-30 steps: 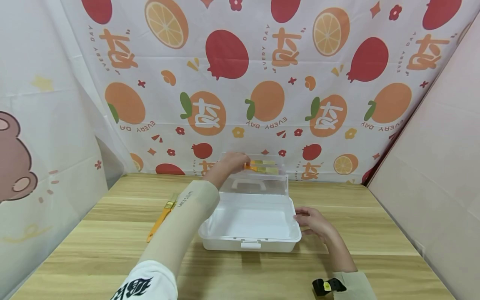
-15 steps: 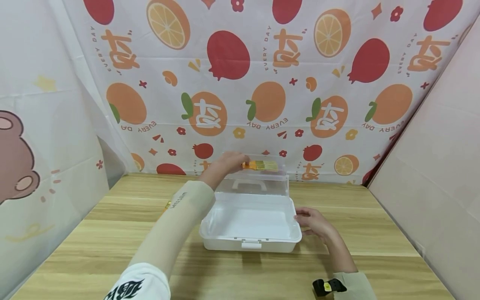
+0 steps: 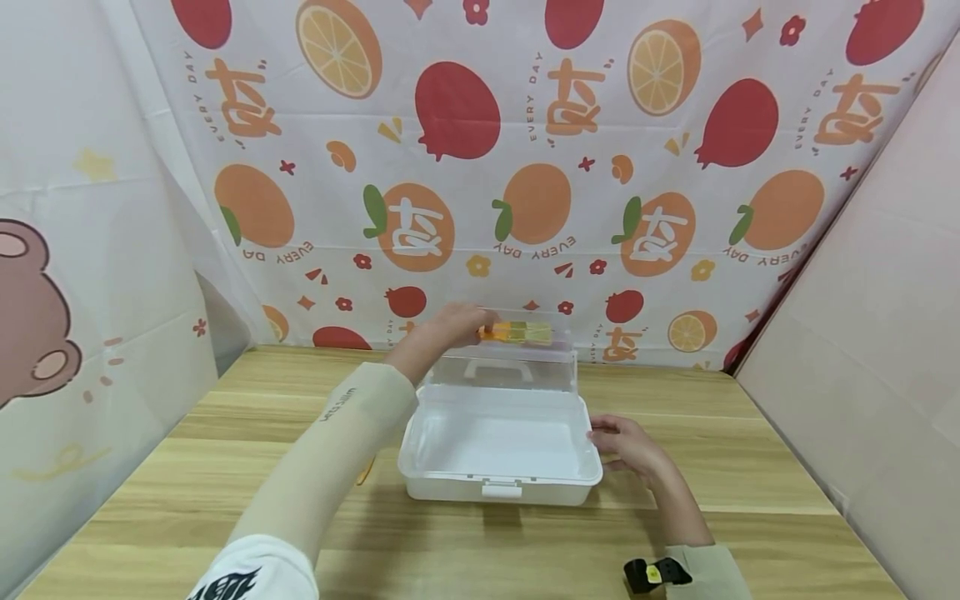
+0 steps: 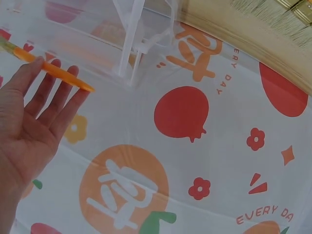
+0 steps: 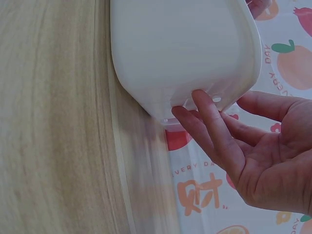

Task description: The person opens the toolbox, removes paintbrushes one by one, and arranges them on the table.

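My left hand (image 3: 467, 322) pinches the orange handle of a flat bristle brush (image 3: 534, 333) between thumb and fingertips, over the clear tray (image 3: 557, 348) in the raised lid. In the left wrist view the orange handle (image 4: 63, 74) lies across the fingers beside the clear plastic. Whether another brush lies behind it in the tray cannot be told. The white storage box (image 3: 498, 446) stands with its lid up. My right hand (image 3: 633, 446) touches the box's right side; in the right wrist view, extended fingers (image 5: 207, 114) rest against the white wall.
An orange handle end (image 3: 365, 471) shows on the wooden table (image 3: 480, 550) beside my left forearm, which hides the rest. Brush bristles (image 4: 263, 14) appear at the left wrist view's top corner. A fruit-print cloth (image 3: 592, 208) hangs close behind the box.
My left hand and forearm have shifted slightly left with the brush. Two brushes showed apart at the tray; now they appear as one. The forearm now covers the brush at left.
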The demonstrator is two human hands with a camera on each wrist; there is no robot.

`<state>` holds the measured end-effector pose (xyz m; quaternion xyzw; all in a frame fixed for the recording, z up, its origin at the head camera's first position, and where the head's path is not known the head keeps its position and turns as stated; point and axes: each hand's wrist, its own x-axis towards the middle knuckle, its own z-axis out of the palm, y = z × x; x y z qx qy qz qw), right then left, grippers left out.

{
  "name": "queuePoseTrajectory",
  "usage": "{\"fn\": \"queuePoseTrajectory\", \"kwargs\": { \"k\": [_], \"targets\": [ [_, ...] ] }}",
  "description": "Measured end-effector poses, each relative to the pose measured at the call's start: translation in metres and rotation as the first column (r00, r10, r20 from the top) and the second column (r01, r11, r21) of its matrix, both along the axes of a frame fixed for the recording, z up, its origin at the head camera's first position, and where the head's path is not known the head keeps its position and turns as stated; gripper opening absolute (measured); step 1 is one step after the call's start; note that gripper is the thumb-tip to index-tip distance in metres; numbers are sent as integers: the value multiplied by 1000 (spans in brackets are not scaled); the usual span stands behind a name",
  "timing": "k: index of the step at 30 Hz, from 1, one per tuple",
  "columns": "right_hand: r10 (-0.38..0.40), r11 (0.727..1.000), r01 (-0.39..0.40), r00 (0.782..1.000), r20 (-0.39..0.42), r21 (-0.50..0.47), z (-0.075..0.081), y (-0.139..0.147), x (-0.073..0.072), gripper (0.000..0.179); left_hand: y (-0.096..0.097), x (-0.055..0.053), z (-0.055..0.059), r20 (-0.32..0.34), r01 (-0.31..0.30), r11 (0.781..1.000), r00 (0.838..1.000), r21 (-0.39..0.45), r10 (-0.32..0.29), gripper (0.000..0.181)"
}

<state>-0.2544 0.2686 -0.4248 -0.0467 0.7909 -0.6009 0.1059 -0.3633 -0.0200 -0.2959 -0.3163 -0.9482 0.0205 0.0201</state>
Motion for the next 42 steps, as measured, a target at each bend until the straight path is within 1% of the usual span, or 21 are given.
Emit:
{"fn": "queuePoseTrajectory", "kwargs": {
  "k": [3,6,9,13,16,24,30,37,42],
  "targets": [
    [5,1000,-5,1000,0,-3,0,-1,0,43,-4,5,2,19,-10,1000,1000,22,10,40],
    [9,1000,-9,1000,0,-6,1,-1,0,45,-9,10,4,20,-11,999,1000,42,10,42],
    [11,1000,-11,1000,5,-3,1,-1,0,46,-15,14,5,8,-3,997,1000,71,2,34],
    [14,1000,-14,1000,10,1,3,-2,0,45,-24,17,5,-33,0,997,999,75,3,23],
    [24,1000,-24,1000,10,3,3,-3,0,45,-30,19,6,-52,-21,998,998,67,24,22],
    [23,1000,-23,1000,6,1,3,-5,0,46,-46,24,9,-36,-46,996,998,76,49,25],
    [11,1000,-11,1000,5,-3,3,-4,0,46,-55,27,9,-30,-68,994,997,88,71,27],
    [9,1000,-9,1000,2,1,2,-2,0,45,-67,33,8,-37,-64,992,997,104,68,25],
    [-20,1000,20,1000,9,0,0,-2,0,44,-75,39,10,-28,-61,989,997,132,65,22]
  ]
}}
